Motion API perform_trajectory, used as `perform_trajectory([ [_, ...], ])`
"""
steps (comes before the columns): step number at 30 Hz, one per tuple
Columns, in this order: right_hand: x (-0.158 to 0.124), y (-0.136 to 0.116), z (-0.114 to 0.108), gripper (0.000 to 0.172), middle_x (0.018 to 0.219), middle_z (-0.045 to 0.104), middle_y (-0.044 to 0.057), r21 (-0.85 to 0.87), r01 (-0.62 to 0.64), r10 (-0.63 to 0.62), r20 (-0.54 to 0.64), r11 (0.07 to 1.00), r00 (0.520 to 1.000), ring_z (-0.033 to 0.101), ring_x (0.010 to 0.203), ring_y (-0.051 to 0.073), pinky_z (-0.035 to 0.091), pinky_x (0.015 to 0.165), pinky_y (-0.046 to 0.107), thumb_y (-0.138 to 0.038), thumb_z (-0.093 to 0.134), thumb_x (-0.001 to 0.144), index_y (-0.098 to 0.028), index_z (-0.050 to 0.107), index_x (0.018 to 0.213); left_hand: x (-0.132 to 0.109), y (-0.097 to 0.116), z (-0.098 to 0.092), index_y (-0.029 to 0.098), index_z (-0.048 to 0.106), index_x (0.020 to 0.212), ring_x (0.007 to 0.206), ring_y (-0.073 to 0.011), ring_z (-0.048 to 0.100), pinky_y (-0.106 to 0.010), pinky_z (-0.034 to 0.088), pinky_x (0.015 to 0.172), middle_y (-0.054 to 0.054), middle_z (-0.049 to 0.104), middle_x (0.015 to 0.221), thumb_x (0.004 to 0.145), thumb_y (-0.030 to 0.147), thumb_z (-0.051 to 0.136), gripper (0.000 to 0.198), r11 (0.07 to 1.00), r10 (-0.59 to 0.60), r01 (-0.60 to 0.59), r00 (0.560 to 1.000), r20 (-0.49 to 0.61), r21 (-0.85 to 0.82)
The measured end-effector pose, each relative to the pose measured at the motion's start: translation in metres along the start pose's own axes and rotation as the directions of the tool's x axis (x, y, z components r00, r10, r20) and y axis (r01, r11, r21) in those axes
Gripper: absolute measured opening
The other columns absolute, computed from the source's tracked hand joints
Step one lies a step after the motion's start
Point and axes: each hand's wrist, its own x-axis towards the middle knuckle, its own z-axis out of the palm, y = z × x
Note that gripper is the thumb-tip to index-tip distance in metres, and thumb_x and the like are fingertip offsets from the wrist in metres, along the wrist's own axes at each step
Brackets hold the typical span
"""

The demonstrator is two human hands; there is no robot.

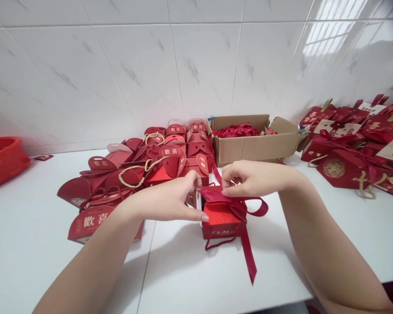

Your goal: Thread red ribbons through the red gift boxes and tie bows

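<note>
Just in front of the open-topped brown cardboard carton (255, 149), a small red cardboard box (221, 213) is sitting on the smooth white tabletop (183, 270), with a wide dark red satin ribbon (249, 257) lying over its top, looping out to one side and trailing down past its front. The left hand (186, 196) is gripping the box's left end, its thumb pressing near the front edge; whether its hidden fingers are also catching the ribbon, I cannot tell. The right hand (245, 179) is pinching the ribbon between thumb and fingertips above the box. Left of the carton, flap-topped red card boxes (170, 151) are lying massed together; right of it, bow-tied dark red boxes (342, 168) are standing clustered. Judging by the loop, the hands are probably shaping or fastening a bow; continuing seems to call for steadying the box while drawing the ribbon snug without collapsing that loop.
</note>
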Motion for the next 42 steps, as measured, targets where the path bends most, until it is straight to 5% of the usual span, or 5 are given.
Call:
perform_trajectory([
  [17, -0.0034, -0.0019, -0.0034, 0.02, 0.082, 0.058, 0.002, -0.041, 0.068, -0.067, 0.031, 0.997, 0.997, 0.05, 0.066, 0.011, 0.037, 0.058, 0.024, -0.032, 0.049, 0.084, -0.016, 0.057, 0.073, 0.0001, 0.0001, -0.0009, 0.022, 0.04, 0.091, 0.073, -0.0192, 0.062, -0.026, 0.043, 0.055, -0.002, 0.062, 0.086, 0.067, 0.05, 0.066, 0.045, 0.999, 0.022, -0.021, 0.999, 0.041, -0.027],
  [42, 0.0013, -0.0004, 0.0018, 0.017, 0.078, 0.061, 0.002, -0.089, -0.034, 0.035, 0.006, 0.995, 0.999, 0.052, 0.063, 0.012, 0.034, 0.052, 0.024, -0.029, 0.049, 0.08, -0.017, 0.059, 0.073, -0.0039, 0.0046, -0.0018, 0.022, 0.045, 0.091, 0.079, -0.018, 0.053, -0.026, 0.04, 0.061, -0.001, 0.058, 0.091, 0.067, 0.052, 0.065, 0.043, 0.997, 0.01, -0.007, 0.999, -0.035, 0.076],
])
